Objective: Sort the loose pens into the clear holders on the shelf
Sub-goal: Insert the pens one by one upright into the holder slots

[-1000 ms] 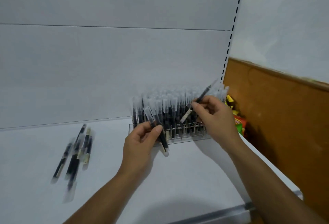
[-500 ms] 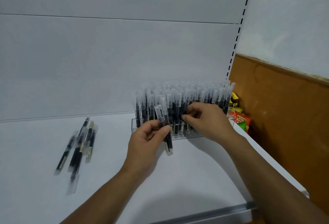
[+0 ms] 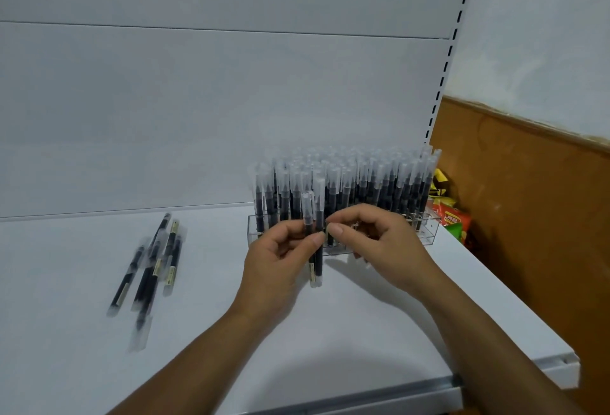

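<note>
My left hand (image 3: 280, 259) grips two black pens with clear caps (image 3: 316, 249) upright, just in front of the clear holder (image 3: 426, 239). The holder stands at the back of the white shelf (image 3: 363, 332) and is packed with several upright pens (image 3: 363, 183). My right hand (image 3: 376, 243) hovers in front of the holder with curled fingers. Its thumb and forefinger tips lie against the taller pen in my left hand, and whether they pinch it is unclear. Several loose pens (image 3: 155, 266) lie on the shelf to the left.
Colourful snack packets (image 3: 450, 216) sit past the shelf's right end, against a brown wall panel (image 3: 528, 216). A slotted upright (image 3: 445, 68) runs up beside the white back panel. The shelf's metal front edge (image 3: 363, 396) is close to me.
My right hand set its pen into the holder, then moved left to the two pens in my left hand. My left hand turned those pens more upright.
</note>
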